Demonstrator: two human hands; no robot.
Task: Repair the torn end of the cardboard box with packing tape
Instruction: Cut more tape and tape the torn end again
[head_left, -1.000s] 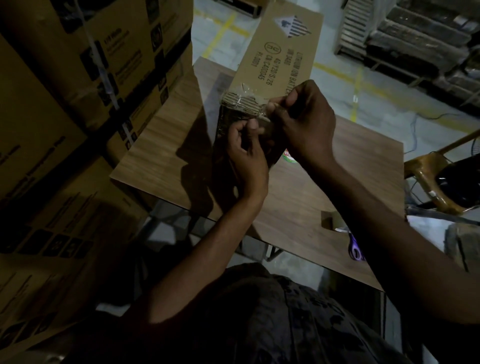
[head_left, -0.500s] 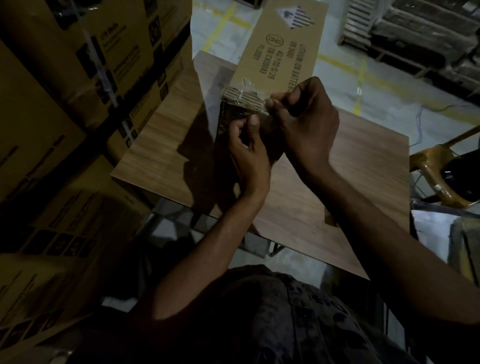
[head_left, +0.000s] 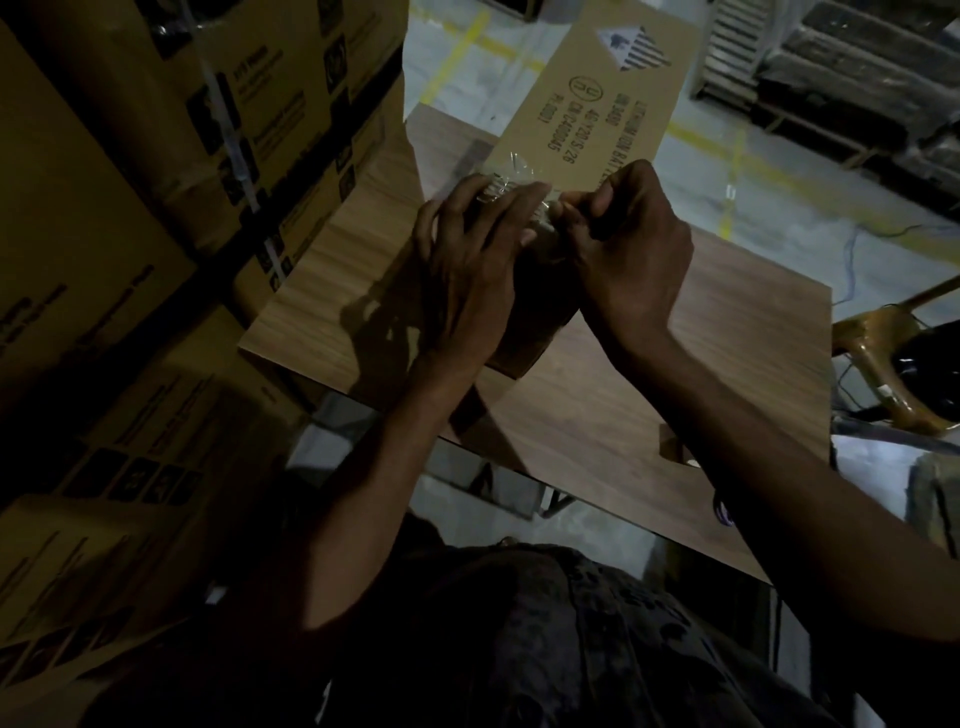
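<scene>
A long brown cardboard box (head_left: 592, 93) with black print lies on the wooden table (head_left: 675, 374), its near end toward me. Clear packing tape (head_left: 511, 174) is wrinkled over that end. My left hand (head_left: 467, 260) lies flat over the end, fingers straight and spread, pressing on the tape. My right hand (head_left: 628, 249) is beside it on the right, fingers curled, pinching the tape's edge at the box corner. The torn end itself is mostly hidden under my hands.
Tall stacked cartons (head_left: 156, 182) stand close on the left. A tape roll (head_left: 675, 452) and a purple-handled tool (head_left: 724, 512) sit partly hidden behind my right forearm. A chair (head_left: 893, 364) is at the right; wooden pallets (head_left: 857, 78) lie beyond.
My left hand went from pinching at the box end with curled fingers to lying flat and spread over it. The right hand keeps its pinch at the corner.
</scene>
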